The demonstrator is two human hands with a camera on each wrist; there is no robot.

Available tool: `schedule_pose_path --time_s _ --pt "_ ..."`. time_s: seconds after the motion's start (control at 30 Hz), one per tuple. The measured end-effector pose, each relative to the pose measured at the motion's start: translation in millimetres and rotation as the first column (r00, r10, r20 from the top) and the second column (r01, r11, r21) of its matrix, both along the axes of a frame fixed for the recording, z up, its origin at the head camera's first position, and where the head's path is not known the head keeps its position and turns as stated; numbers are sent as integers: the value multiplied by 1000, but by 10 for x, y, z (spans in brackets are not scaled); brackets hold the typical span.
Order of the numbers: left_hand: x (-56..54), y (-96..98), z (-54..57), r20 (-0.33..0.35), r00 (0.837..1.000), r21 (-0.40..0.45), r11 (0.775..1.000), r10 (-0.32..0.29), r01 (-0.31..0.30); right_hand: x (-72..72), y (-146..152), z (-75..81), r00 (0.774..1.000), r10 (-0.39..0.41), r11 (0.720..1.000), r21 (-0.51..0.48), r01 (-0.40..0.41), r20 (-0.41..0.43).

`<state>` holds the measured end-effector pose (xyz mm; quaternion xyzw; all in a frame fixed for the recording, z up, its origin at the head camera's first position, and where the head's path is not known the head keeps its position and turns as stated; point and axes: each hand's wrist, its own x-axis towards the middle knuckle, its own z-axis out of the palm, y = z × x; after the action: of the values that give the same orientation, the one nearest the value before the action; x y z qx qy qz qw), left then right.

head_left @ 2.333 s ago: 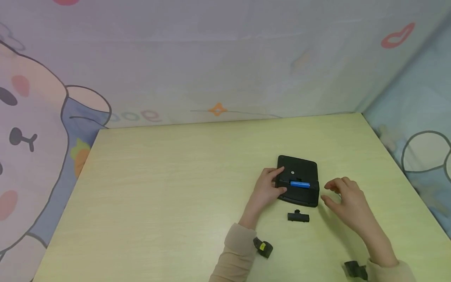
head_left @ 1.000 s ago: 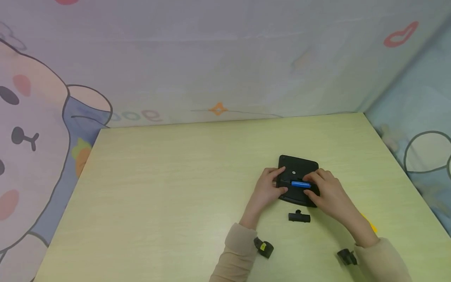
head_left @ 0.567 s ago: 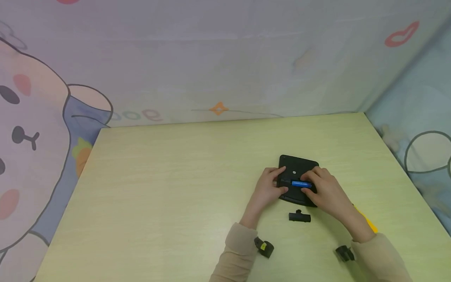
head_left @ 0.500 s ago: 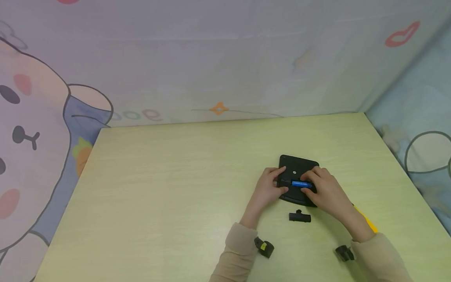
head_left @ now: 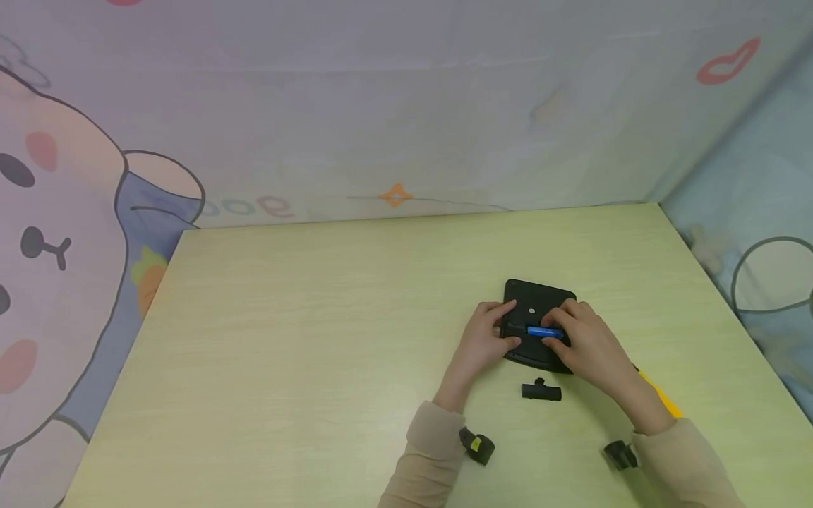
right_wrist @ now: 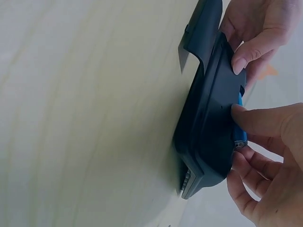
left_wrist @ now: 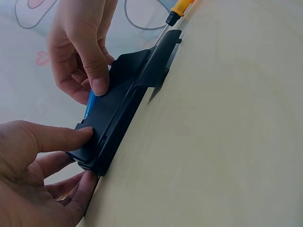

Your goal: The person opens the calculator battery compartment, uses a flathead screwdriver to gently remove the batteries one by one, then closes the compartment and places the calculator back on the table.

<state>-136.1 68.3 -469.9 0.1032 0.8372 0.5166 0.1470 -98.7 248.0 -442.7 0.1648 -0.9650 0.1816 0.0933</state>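
A black calculator (head_left: 540,296) lies face down at the table's right, its keys (right_wrist: 186,179) just visible along the underside in the right wrist view. A blue battery (head_left: 542,331) lies at the slot in its back; the right wrist view shows the battery's metal end protruding. My left hand (head_left: 480,339) grips the calculator's left edge, thumb on the back and fingers at the side and below. My right hand (head_left: 587,346) pinches the battery's right end between thumb and fingers. Nearer the person is a small black battery cover (head_left: 541,391), apart from the calculator.
A screwdriver with a yellow handle (head_left: 660,391) lies partly hidden behind the right forearm; its shaft shows in the left wrist view. Black wrist cameras (head_left: 478,446) sit at both cuffs. A printed cloth (head_left: 406,127) hangs behind the table (head_left: 305,339).
My right hand has come left from beside the calculator onto the battery and shifted slightly further along it. The screwdriver's yellow handle has been uncovered by the moving forearm. My left hand stays put.
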Motion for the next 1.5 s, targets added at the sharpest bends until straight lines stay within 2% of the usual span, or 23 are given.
schedule_pose_path --time_s 0.37,0.53,0.77,0.9,1.5 --pt "11 -2 20 -4 1000 3 1000 -1 1 -16 -1 35 1000 14 1000 15 -14 4" --pt "13 2 12 4 1000 0 1000 5 -5 -28 -5 52 999 45 998 40 -44 -24" --pt "14 -4 -10 4 1000 -4 1000 6 -6 -22 6 25 989 104 984 157 -87 -104" --pt "10 -7 -15 0 1000 -4 1000 7 -7 -14 1 18 985 115 977 191 -90 -125" --pt "19 -9 -5 11 1000 24 1000 12 -12 1 15 4 979 113 979 186 -81 -167"
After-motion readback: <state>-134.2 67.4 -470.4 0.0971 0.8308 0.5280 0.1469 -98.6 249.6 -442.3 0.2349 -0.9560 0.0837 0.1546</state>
